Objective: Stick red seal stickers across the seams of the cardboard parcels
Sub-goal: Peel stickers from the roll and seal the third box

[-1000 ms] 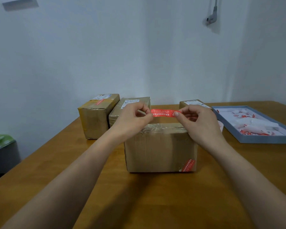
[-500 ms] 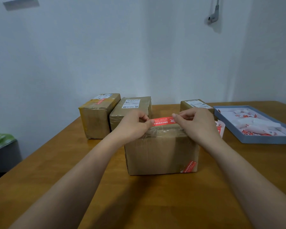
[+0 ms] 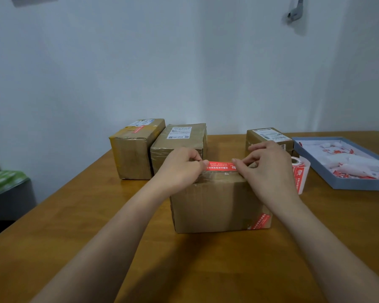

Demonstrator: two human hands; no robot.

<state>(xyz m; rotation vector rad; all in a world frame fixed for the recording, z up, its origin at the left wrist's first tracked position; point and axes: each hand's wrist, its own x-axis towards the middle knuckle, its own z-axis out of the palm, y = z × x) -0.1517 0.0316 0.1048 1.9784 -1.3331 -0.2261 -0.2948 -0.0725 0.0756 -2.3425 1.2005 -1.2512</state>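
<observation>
The red seal sticker [image 3: 220, 166], pinched at each end by left hand [image 3: 181, 169] and right hand [image 3: 265, 169] fingers, has dropped onto the parcel [image 3: 217, 206] top; beyond the right fingers, the blue tray [image 3: 357, 184] holds peeled backings.

Plain pale wall [image 3: 140, 62] behind, evenly lit, meeting a second wall at a corner on the right. Grey fitting [image 3: 294, 10] mounted high on the wall. Wooden table [image 3: 96, 215], orange-brown finish. Dark unit with green top [image 3: 4, 182] at left.
</observation>
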